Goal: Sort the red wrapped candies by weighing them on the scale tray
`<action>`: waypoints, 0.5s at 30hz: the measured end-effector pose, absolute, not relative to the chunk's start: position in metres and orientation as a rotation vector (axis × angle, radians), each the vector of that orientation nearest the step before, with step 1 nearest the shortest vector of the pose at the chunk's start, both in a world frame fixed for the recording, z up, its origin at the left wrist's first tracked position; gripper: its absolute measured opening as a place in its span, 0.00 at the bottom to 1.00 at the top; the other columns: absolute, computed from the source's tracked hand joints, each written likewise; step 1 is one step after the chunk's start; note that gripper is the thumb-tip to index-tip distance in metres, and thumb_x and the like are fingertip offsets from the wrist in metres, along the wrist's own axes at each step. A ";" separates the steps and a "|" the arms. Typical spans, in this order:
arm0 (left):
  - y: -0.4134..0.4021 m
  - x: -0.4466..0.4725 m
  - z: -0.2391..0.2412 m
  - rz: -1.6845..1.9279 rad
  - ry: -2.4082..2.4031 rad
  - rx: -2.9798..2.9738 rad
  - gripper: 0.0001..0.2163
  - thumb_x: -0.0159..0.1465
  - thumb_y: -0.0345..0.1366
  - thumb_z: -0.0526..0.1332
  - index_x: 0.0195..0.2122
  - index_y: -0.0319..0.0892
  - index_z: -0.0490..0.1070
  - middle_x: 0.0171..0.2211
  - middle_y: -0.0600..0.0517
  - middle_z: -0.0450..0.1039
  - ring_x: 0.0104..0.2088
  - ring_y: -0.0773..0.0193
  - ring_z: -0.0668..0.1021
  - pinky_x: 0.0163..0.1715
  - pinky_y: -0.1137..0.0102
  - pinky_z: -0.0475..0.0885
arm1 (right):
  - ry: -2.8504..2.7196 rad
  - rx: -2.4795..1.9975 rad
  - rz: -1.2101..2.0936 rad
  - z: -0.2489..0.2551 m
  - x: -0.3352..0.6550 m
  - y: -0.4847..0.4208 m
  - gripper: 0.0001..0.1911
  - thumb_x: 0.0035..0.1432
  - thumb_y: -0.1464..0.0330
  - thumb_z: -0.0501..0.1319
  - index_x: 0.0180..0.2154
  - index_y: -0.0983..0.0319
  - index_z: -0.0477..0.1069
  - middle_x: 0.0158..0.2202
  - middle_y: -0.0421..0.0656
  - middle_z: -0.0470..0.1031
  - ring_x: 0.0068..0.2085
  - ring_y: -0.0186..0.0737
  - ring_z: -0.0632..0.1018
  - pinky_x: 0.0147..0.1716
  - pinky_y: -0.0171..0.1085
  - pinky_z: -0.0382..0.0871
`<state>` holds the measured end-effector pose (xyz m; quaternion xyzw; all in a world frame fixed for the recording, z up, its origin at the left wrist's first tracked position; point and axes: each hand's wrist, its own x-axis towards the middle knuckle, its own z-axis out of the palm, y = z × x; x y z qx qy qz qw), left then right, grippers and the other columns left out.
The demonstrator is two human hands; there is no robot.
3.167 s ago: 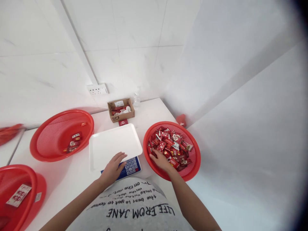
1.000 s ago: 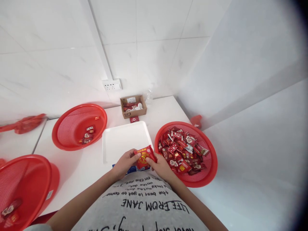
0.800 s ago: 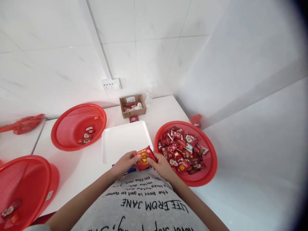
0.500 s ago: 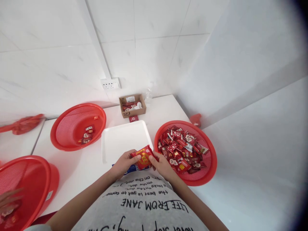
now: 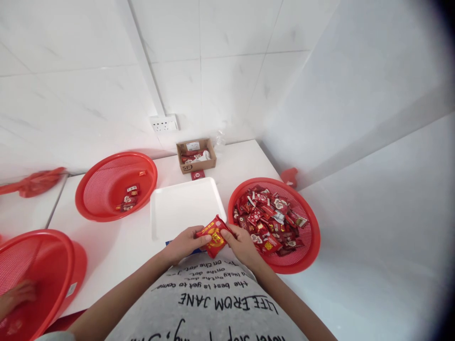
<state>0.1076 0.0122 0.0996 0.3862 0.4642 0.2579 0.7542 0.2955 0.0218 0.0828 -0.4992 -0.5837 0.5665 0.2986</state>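
Note:
Both my hands pinch one red packet (image 5: 214, 235) with a gold emblem, tilted, just above the near edge of the white tray (image 5: 185, 206). My left hand (image 5: 185, 245) grips its left end and my right hand (image 5: 241, 242) its right end. The tray lies on a scale whose blue keypad (image 5: 169, 244) peeks out under my left hand. To the right stands a red mesh basket (image 5: 308, 222) heaped with several red packets.
A red basket (image 5: 103, 208) with a few packets sits at the left. A cardboard box (image 5: 195, 156) stands by the wall below a socket (image 5: 163, 124). Another person's hand (image 5: 16, 296) reaches into the red basket (image 5: 53, 265) at the bottom left.
My right hand left the right basket with a red packet and my left hand joined it. Over the last second the packet has tilted. A hand entered the bottom-left basket.

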 end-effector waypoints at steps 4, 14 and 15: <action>0.010 0.107 0.101 0.584 1.024 0.918 0.14 0.56 0.46 0.62 0.35 0.41 0.73 0.33 0.50 0.75 0.36 0.59 0.74 0.38 0.69 0.66 | -1.470 -1.313 1.592 0.079 0.296 0.022 0.19 0.53 0.52 0.56 0.24 0.61 0.63 0.21 0.35 0.62 0.24 0.31 0.63 0.23 0.32 0.58; 0.015 0.099 0.089 0.785 1.188 0.810 0.17 0.55 0.48 0.63 0.34 0.38 0.73 0.30 0.49 0.76 0.33 0.59 0.75 0.37 0.67 0.68 | -1.422 -1.258 1.623 0.066 0.303 0.020 0.21 0.57 0.50 0.50 0.28 0.61 0.65 0.22 0.37 0.64 0.25 0.33 0.67 0.25 0.34 0.61; 0.018 0.096 0.085 0.822 1.249 0.765 0.18 0.54 0.49 0.63 0.34 0.38 0.73 0.30 0.49 0.75 0.31 0.61 0.75 0.36 0.68 0.68 | -1.419 -1.313 1.555 0.064 0.307 0.022 0.21 0.57 0.51 0.50 0.29 0.62 0.66 0.23 0.38 0.65 0.26 0.35 0.68 0.27 0.34 0.62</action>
